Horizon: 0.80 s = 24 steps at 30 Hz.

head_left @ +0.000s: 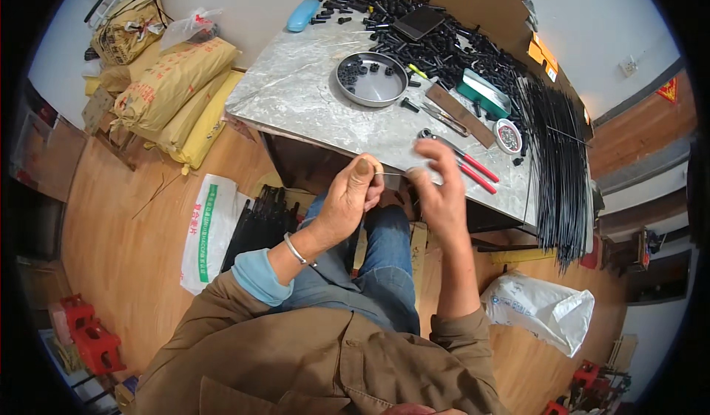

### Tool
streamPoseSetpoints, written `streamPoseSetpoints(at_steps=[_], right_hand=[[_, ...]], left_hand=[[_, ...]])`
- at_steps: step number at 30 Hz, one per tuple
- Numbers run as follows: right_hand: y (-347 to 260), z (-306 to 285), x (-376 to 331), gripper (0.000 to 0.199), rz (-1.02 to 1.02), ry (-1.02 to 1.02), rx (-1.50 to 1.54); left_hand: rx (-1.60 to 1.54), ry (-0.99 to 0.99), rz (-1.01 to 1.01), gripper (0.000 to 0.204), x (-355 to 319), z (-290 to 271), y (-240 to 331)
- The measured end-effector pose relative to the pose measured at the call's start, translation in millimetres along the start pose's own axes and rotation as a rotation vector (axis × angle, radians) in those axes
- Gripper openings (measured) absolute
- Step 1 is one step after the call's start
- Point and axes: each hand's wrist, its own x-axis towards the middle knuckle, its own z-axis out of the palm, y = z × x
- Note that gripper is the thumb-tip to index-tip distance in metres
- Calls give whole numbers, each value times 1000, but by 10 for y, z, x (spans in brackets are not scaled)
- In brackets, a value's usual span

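My left hand (351,194) is closed, its thumb and fingers pinching a thin, light-coloured wire (392,174). A brown cover sits on the tip of that thumb. The wire runs across to the thumb of my right hand (442,197), whose fingers are smeared by motion. Whether the right hand grips the wire end cannot be made out. Both hands are above my lap, by the front edge of the marbled table (296,86). Red-handled pliers (473,167) lie on the table just beyond my right hand.
A round metal dish (371,100) holds small black parts. Behind it is a heap of black bolt-like pieces (403,45). Long black rods (558,171) hang over the right edge. Tweezers (446,117), a brown strip (460,115) and a green box (484,93) lie nearby. Stuffed sacks (174,89) stand at left.
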Motion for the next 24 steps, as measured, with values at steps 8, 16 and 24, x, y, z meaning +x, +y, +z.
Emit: streamPoseSetpoints(at_steps=[8, 16, 24], right_hand=[[981, -710, 66, 22, -84, -72, -882], [1007, -818, 66, 13, -7, 38, -448], [14, -677, -210, 29, 121, -266, -370]], left_hand=[[-114, 114, -111, 68, 39, -25, 17], [-46, 214, -131, 69, 79, 111, 24], [61, 196, -70, 71, 88, 155, -81]])
